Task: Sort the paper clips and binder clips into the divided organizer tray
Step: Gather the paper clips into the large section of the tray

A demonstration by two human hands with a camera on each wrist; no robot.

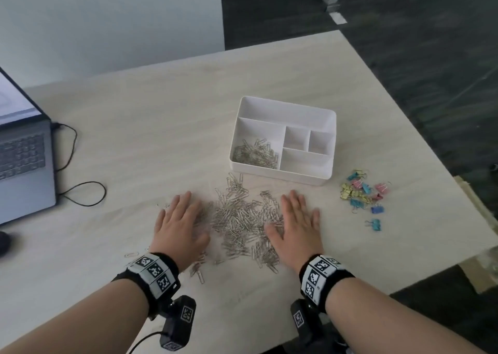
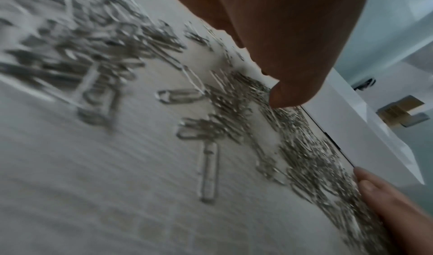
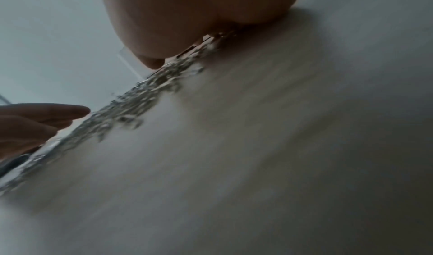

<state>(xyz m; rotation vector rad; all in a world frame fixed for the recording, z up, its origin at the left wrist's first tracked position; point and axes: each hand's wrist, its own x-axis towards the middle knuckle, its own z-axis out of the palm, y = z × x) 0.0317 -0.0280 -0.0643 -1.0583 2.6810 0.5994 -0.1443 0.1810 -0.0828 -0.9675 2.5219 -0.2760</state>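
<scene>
On the pale worktop (image 1: pixel 167 127), left hand (image 1: pixel 180 224) and right hand (image 1: pixel 297 223) lie flat, fingers (image 1: pixel 292 200) relaxed and straight, flanking the paper clips (image 1: pixel 239 219), touching the pile's edges.

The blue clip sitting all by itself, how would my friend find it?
Start at the white organizer tray on the table. To its right lies a cluster of colored binder clips. The lone blue binder clip sits apart, nearest the person, touching no others.

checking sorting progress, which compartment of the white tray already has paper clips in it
The large near-left compartment of the white plastic divided organizer tray holds silver wire paper clips; the long back section, two small squares and near-right section look empty.
</scene>
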